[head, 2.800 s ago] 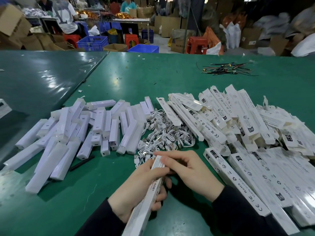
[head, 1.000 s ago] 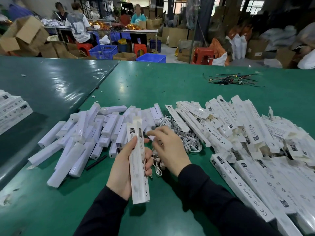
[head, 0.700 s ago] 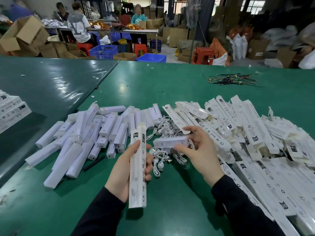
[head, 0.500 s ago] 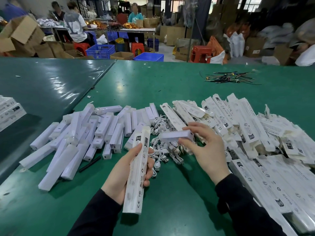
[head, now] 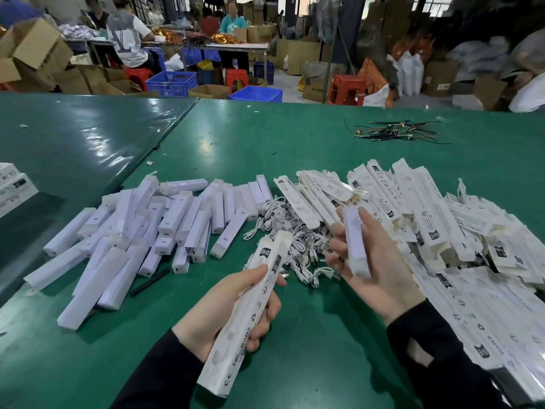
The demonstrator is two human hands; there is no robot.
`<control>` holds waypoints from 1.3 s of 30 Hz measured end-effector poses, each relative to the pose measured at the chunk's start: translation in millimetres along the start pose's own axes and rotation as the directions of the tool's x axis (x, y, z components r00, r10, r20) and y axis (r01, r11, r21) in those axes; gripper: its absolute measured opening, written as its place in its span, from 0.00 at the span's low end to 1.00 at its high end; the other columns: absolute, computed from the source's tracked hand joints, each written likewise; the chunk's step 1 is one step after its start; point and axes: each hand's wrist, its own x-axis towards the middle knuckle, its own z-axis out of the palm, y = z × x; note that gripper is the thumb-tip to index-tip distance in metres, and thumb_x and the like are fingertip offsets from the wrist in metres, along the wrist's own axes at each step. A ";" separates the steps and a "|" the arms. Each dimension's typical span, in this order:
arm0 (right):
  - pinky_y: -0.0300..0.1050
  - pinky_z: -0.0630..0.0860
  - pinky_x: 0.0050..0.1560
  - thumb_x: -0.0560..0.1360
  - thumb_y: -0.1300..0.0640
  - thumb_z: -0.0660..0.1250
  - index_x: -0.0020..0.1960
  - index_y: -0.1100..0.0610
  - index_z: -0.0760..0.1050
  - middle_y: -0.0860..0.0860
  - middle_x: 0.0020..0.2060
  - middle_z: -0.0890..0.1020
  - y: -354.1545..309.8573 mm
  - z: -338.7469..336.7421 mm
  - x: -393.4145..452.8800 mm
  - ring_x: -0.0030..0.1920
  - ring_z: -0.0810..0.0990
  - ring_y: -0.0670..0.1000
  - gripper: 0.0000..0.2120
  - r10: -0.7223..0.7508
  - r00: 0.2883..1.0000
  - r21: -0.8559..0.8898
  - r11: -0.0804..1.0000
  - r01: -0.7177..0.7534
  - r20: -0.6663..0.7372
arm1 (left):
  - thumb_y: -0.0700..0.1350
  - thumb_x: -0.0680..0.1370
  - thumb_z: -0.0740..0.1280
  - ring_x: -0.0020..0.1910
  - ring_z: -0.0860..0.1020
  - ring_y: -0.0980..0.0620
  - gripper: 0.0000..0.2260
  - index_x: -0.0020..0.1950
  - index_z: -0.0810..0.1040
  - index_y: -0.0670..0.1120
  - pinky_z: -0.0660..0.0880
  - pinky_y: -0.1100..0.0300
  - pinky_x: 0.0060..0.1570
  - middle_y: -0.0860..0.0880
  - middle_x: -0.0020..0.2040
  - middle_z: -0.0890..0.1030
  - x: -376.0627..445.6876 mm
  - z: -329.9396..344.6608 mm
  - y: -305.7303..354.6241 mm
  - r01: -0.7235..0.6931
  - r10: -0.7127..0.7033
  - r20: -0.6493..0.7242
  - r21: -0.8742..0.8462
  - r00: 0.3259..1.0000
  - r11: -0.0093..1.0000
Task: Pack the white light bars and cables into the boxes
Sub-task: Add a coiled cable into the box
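Observation:
My left hand (head: 224, 308) grips a long white printed box (head: 250, 302), tilted with its open end up and to the right. My right hand (head: 380, 270) holds a short white light bar (head: 355, 240) lengthwise across its palm, close to the right of the box's open end. A pile of white light bars (head: 141, 231) lies at the left. Coiled white cables (head: 295, 231) lie in a heap just beyond my hands. Flat white boxes (head: 427, 219) are heaped at the right.
The green table (head: 295, 143) carries a bundle of dark wires (head: 395, 132) at the far right. A black stick (head: 150, 281) lies beside the bars. More printed boxes (head: 11, 187) sit at the left edge. People work among crates and cartons behind the table.
My right hand has picked a short light bar from the pile and turned it lengthwise, bringing it near the box's open end. My left hand has tilted the box toward it.

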 end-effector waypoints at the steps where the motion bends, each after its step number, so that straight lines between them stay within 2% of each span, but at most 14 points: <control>1: 0.38 0.75 0.29 0.74 0.48 0.68 0.61 0.57 0.74 0.49 0.38 0.76 0.3 0.8 -0.7 0.31 0.73 0.45 0.20 -0.039 0.999 -0.045 0.998 0.039 -0.005 | 0.55 0.71 0.66 0.20 0.67 0.52 0.23 0.58 0.74 0.40 0.68 0.65 0.19 0.44 0.33 0.73 -0.4 0.4 -0.9 0.006 -0.006 0.007 0.021 1.000 1.000; 4: 0.36 0.74 0.31 0.67 0.53 0.73 0.54 0.56 0.81 0.49 0.42 0.80 2.1 4.0 -2.3 0.32 0.72 0.44 0.16 -0.201 0.980 -0.186 0.963 0.197 -0.004 | 0.55 0.73 0.67 0.19 0.66 0.52 0.23 0.60 0.73 0.41 0.67 0.66 0.19 0.44 0.32 0.73 -1.3 0.1 -4.0 0.013 -0.014 0.006 0.095 1.000 0.995; 5: 0.37 0.75 0.35 0.67 0.51 0.72 0.50 0.54 0.83 0.48 0.45 0.81 4.0 5.0 -3.0 0.35 0.73 0.45 0.13 -0.253 0.967 -0.238 0.939 0.248 0.007 | 0.56 0.74 0.66 0.20 0.65 0.52 0.22 0.60 0.73 0.41 0.67 0.66 0.19 0.45 0.32 0.72 -1.3 0.7 -4.7 0.017 -0.019 0.014 0.120 1.000 0.993; 7: 0.39 0.75 0.45 0.69 0.43 0.67 0.50 0.50 0.84 0.46 0.44 0.79 8.0 8.3 -4.7 0.41 0.74 0.44 0.16 -0.337 0.942 -0.381 0.871 0.311 -0.002 | 0.60 0.75 0.63 0.20 0.65 0.52 0.22 0.58 0.75 0.43 0.67 0.66 0.19 0.45 0.32 0.71 -1.6 2.8 -5.7 0.061 -0.067 0.043 0.129 0.997 0.990; 9: 0.34 0.73 0.43 0.70 0.37 0.61 0.52 0.49 0.81 0.43 0.39 0.74 10.8 11.9 -5.6 0.39 0.74 0.40 0.21 -0.385 0.923 -0.496 0.807 0.321 -0.029 | 0.64 0.76 0.58 0.19 0.66 0.52 0.24 0.56 0.77 0.46 0.67 0.67 0.19 0.45 0.31 0.70 -1.8 5.2 -6.5 0.127 -0.136 0.088 0.100 0.987 0.987; 11: 0.34 0.73 0.37 0.72 0.39 0.60 0.53 0.49 0.79 0.43 0.37 0.73 12.3 12.4 -5.1 0.36 0.75 0.40 0.19 -0.391 0.920 -0.482 0.814 0.326 -0.038 | 0.64 0.77 0.56 0.20 0.68 0.52 0.24 0.55 0.79 0.47 0.68 0.66 0.19 0.45 0.32 0.71 -1.9 6.9 -7.6 0.148 -0.158 0.113 0.094 0.981 0.985; 14: 0.37 0.77 0.38 0.79 0.50 0.60 0.54 0.52 0.76 0.50 0.44 0.76 13.9 9.4 -4.2 0.40 0.78 0.42 0.09 -0.390 0.921 -0.428 0.831 0.356 0.009 | 0.63 0.76 0.59 0.20 0.68 0.52 0.23 0.54 0.79 0.46 0.68 0.66 0.20 0.46 0.31 0.71 -2.4 7.7 -8.5 0.113 -0.127 0.114 0.118 0.985 0.987; 20: 0.39 0.78 0.40 0.76 0.58 0.67 0.51 0.56 0.75 0.47 0.43 0.81 17.5 6.8 -3.3 0.43 0.81 0.45 0.05 -0.435 0.872 -0.456 0.743 0.489 0.226 | 0.63 0.74 0.61 0.20 0.68 0.53 0.21 0.53 0.79 0.47 0.68 0.66 0.20 0.47 0.30 0.70 -4.5 9.6 -3.7 0.049 -0.061 0.098 0.120 0.993 0.991; 25: 0.37 0.76 0.38 0.72 0.56 0.65 0.45 0.44 0.79 0.50 0.41 0.81 16.3 4.1 -3.2 0.41 0.79 0.46 0.08 -0.419 0.886 -0.500 0.734 0.459 0.197 | 0.62 0.72 0.63 0.20 0.69 0.53 0.24 0.54 0.78 0.43 0.68 0.66 0.19 0.46 0.29 0.70 -5.7 11.0 -2.2 0.023 -0.033 0.057 0.157 0.998 0.987; 27: 0.38 0.77 0.38 0.71 0.59 0.71 0.50 0.46 0.78 0.55 0.43 0.81 14.7 2.9 -1.9 0.43 0.80 0.48 0.11 -0.361 0.916 -0.488 0.777 0.398 0.172 | 0.64 0.69 0.62 0.20 0.70 0.53 0.30 0.56 0.75 0.40 0.68 0.65 0.19 0.47 0.29 0.72 -5.4 11.4 -2.2 0.026 -0.030 0.014 0.233 0.999 0.972; 29: 0.41 0.79 0.39 0.68 0.57 0.73 0.58 0.49 0.74 0.63 0.48 0.82 12.7 2.6 -1.0 0.44 0.82 0.52 0.20 -0.263 0.953 -0.471 0.828 0.304 0.153 | 0.66 0.66 0.62 0.20 0.72 0.54 0.33 0.57 0.74 0.40 0.68 0.66 0.20 0.48 0.28 0.74 -5.7 11.8 -2.7 0.038 -0.036 -0.011 0.301 0.999 0.953; 32: 0.42 0.78 0.39 0.64 0.53 0.72 0.62 0.50 0.73 0.70 0.54 0.78 12.2 1.0 -0.5 0.44 0.81 0.53 0.26 -0.107 0.982 -0.483 0.859 0.170 0.156 | 0.65 0.68 0.62 0.21 0.72 0.54 0.32 0.56 0.74 0.39 0.69 0.66 0.21 0.48 0.29 0.74 -6.7 10.6 -4.3 0.032 -0.036 0.011 0.278 0.999 0.960; 36: 0.40 0.71 0.41 0.77 0.53 0.66 0.58 0.45 0.79 0.62 0.49 0.80 18.9 -0.3 1.3 0.45 0.74 0.49 0.11 -0.099 0.973 -0.605 0.769 0.206 0.207 | 0.62 0.74 0.61 0.20 0.71 0.53 0.27 0.56 0.75 0.39 0.69 0.66 0.21 0.47 0.29 0.73 -5.4 6.5 -4.7 0.008 -0.016 0.035 0.224 0.999 0.974; 39: 0.39 0.73 0.48 0.75 0.51 0.68 0.62 0.44 0.78 0.47 0.41 0.80 23.1 0.4 3.3 0.43 0.75 0.43 0.16 -0.182 0.968 -0.579 0.776 0.250 0.174 | 0.61 0.75 0.62 0.20 0.69 0.52 0.20 0.49 0.80 0.45 0.68 0.66 0.19 0.45 0.29 0.71 -4.1 7.8 -4.8 0.001 -0.010 0.051 0.174 0.999 0.985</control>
